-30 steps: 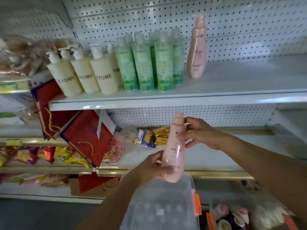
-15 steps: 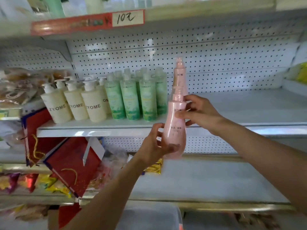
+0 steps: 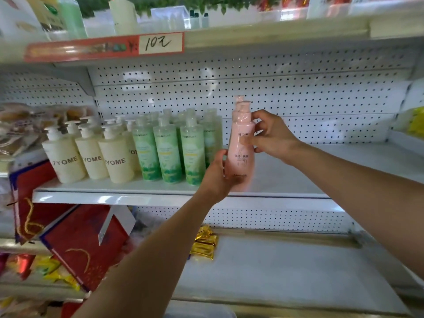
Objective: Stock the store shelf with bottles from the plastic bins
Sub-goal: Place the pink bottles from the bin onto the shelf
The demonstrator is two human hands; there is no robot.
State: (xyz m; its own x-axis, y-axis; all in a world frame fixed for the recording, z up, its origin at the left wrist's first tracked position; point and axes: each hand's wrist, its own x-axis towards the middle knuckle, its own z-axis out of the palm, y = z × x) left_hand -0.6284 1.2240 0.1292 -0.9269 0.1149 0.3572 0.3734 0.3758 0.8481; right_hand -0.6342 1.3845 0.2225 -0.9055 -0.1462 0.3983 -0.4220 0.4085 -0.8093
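On shelf (image 3: 298,180) | hands clamp pink bottle (image 3: 241,154) | green bottles (image 3: 169,154) just left

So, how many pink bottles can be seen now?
2: one pink bottle held by both hands at the shelf front; a second pink bottle directly behind it, mostly hidden. More may be hidden.

- A red price strip (image 3: 80,48) with a handwritten white tag (image 3: 160,43) runs along the edge of the upper shelf.
- Red gift bags (image 3: 83,245) with gold cord handles lean at the lower left.
- Gold-wrapped packets (image 3: 204,243) lie on the lower shelf.
- Bright snack packets (image 3: 55,271) sit at the bottom left.
- White pegboard (image 3: 298,92) backs the shelving.
- Bagged goods (image 3: 20,125) are blurred at the far left.
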